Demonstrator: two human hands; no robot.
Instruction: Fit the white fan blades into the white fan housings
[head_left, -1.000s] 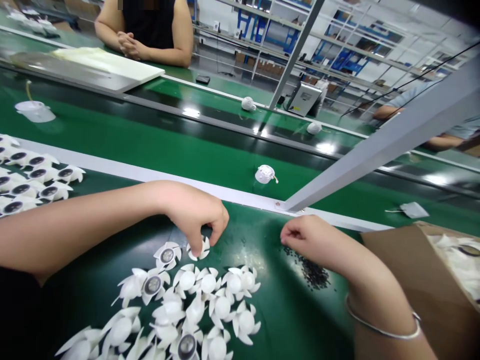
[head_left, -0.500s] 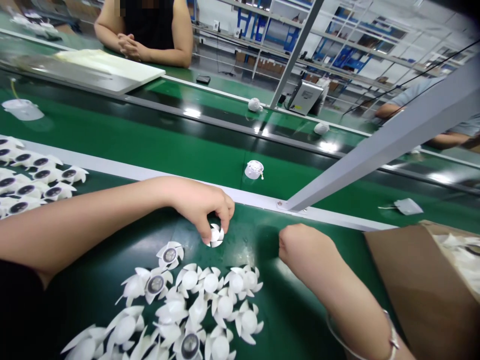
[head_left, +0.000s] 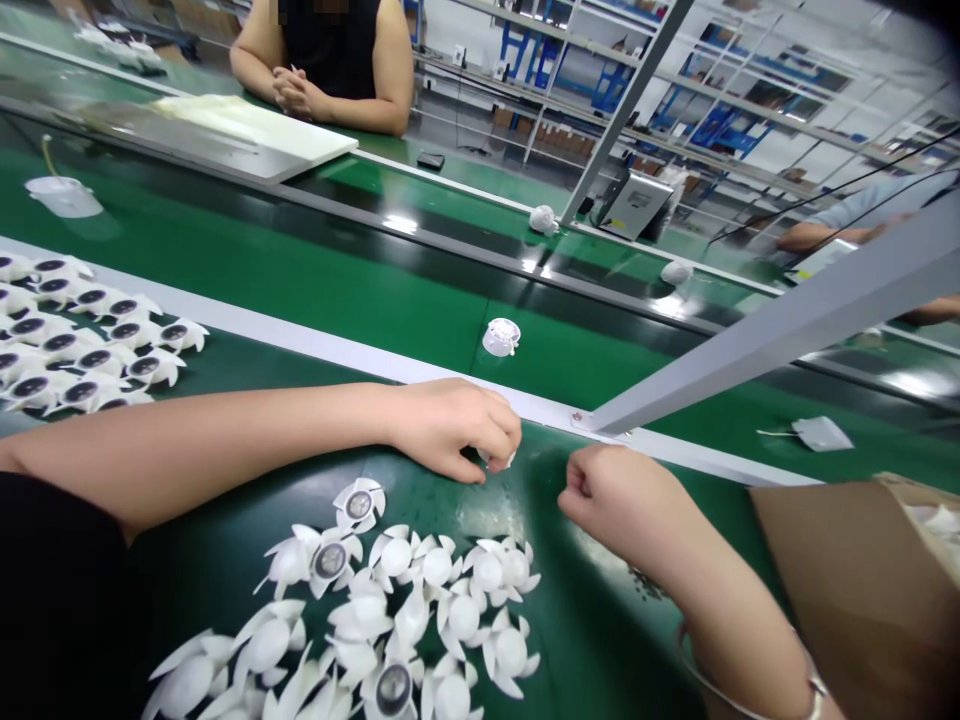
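My left hand (head_left: 459,428) is closed on a small white fan wheel (head_left: 504,460), mostly covered by its fingers, above the green tabletop (head_left: 555,600). To its right, my right hand (head_left: 611,485) is curled into a fist; whatever it may hold is hidden. Several white fan wheels (head_left: 461,610) lie in a loose group below my left hand, a few with a dark round hub facing up. One such wheel (head_left: 360,503) rests at the top of that group. More wheels (head_left: 94,360) with dark hubs stand in rows at the left.
A cardboard box (head_left: 832,570) with white parts is at the right. Beyond a pale rail (head_left: 255,325), a green belt carries white round housings (head_left: 501,337). A slanted metal post (head_left: 750,340) rises near my right hand. Across the belt sits a person with clasped hands (head_left: 304,95).
My left hand has moved right with the white wheel, closer to my right hand, and its fingers now cover more of it. The view has shifted slightly.
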